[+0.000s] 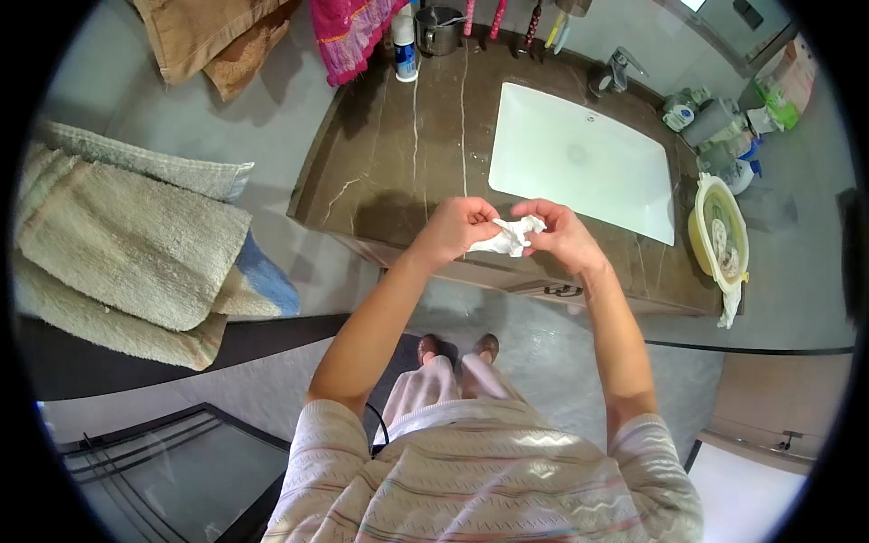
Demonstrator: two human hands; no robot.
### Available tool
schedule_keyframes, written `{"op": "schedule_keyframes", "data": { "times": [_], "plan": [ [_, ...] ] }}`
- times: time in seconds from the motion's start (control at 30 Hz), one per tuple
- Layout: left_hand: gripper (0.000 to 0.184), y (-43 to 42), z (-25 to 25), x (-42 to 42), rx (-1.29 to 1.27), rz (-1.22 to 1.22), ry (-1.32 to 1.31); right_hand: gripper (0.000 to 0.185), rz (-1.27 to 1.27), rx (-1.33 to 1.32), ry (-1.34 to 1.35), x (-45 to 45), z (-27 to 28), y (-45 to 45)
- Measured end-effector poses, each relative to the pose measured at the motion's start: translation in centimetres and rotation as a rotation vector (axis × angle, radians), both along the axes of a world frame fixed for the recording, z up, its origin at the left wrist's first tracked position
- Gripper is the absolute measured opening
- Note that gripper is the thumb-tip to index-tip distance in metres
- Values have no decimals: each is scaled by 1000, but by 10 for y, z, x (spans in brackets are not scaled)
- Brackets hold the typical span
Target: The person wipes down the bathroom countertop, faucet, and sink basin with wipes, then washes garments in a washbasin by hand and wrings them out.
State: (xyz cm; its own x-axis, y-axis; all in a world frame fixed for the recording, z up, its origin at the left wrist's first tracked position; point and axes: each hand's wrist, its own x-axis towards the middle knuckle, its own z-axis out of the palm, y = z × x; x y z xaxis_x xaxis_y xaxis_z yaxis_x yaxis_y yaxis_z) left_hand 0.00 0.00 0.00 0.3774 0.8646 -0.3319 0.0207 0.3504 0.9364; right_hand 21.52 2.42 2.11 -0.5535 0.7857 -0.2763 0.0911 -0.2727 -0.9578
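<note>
A small white crumpled cloth (pixel 509 237) is stretched between my two hands, above the front edge of the brown stone counter (pixel 389 145). My left hand (pixel 457 231) pinches its left end between thumb and fingers. At the other end, my right hand (pixel 563 237) grips it with curled fingers. What kind of cloth it is cannot be made out. Just beyond my hands lies the white rectangular sink (pixel 579 154), set into the counter.
A faucet (pixel 620 68) stands behind the sink. Several bottles (pixel 715 136) crowd the right corner, near a yellow basin (pixel 704 226) holding cloth. At the back left are a spray can (pixel 405 54) and metal mug (pixel 441 32). Towels (pixel 136 235) hang at left.
</note>
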Motion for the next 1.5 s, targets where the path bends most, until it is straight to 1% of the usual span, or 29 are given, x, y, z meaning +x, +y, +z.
{"op": "schedule_keyframes", "data": {
  "times": [0.07,0.17,0.27,0.37,0.47,0.53,0.6,0.63,0.67,0.7,0.77,0.83,0.87,0.9,0.97,1.0,1.03,1.07,1.1,1.13,1.17,1.23,1.27,1.3,1.37,1.4,1.43,1.47,1.5],
  "plan": [
    [13,-2,1,3,77,52,86,22,-3,-13,-64,2,-4,3],
    [13,5,-15,-1,928,302,501,14,-78,25,48,-3,-2,2],
    [17,9,-15,-11,940,376,521,14,-125,25,254,-15,-2,-3],
    [17,5,2,-12,189,278,-156,16,-323,-113,473,-30,-2,4],
    [15,6,15,-15,124,313,-438,16,-363,-174,573,-38,-6,16],
    [14,8,10,-17,85,349,-510,20,-436,-228,637,-51,-6,15],
    [13,11,3,-14,79,414,-574,23,-321,-250,566,-64,-4,5],
    [13,12,1,-14,116,417,-481,25,-263,-260,531,-71,-3,-1],
    [14,11,-1,-15,152,420,-387,29,-260,-174,335,-76,-11,-6],
    [15,12,-5,-17,187,422,-291,26,-280,-118,150,-82,-18,-5],
    [22,12,-11,-20,205,427,-264,21,-338,-39,99,-82,-19,6],
    [27,11,-4,-28,267,417,-202,19,-533,81,77,-82,-18,25],
    [31,14,-7,-39,275,389,-126,24,-585,232,65,-78,-11,38],
    [31,17,-10,-48,245,423,-109,28,-617,521,-28,-75,-7,50],
    [29,23,-17,-67,182,487,-73,30,-583,641,-178,-80,-22,60],
    [29,28,-18,-75,150,509,-66,33,-399,859,-380,-91,-20,51],
    [28,34,-19,-82,120,532,-59,36,-132,872,-419,-101,-15,43],
    [28,40,-21,-89,89,557,-52,44,52,1024,-510,-107,-41,38],
    [27,46,-21,-95,78,578,-18,50,277,1038,-699,-112,-71,30],
    [26,54,-21,-100,69,600,12,55,381,1197,-762,-115,-75,28],
    [26,63,-21,-107,58,628,47,54,487,1091,-761,-115,-76,39],
    [25,85,-25,-116,62,671,70,52,499,1115,-703,-113,-80,86],
    [24,99,-18,-117,67,699,80,50,526,1104,-818,-114,-78,120],
    [24,116,-14,-118,76,725,89,48,365,1255,-774,-116,-100,158],
    [34,154,-13,-117,152,788,128,47,469,1106,-925,-121,-94,239],
    [40,175,-19,-117,220,841,160,50,404,1022,-895,-117,-92,274],
    [45,200,-26,-120,294,892,190,53,293,1072,-1040,-118,-107,316],
    [66,225,-41,-126,356,922,222,56,265,981,-1051,-113,-96,344],
    [69,245,-44,-128,442,959,403,57,237,940,-1034,-109,-88,364]
  ]
}}
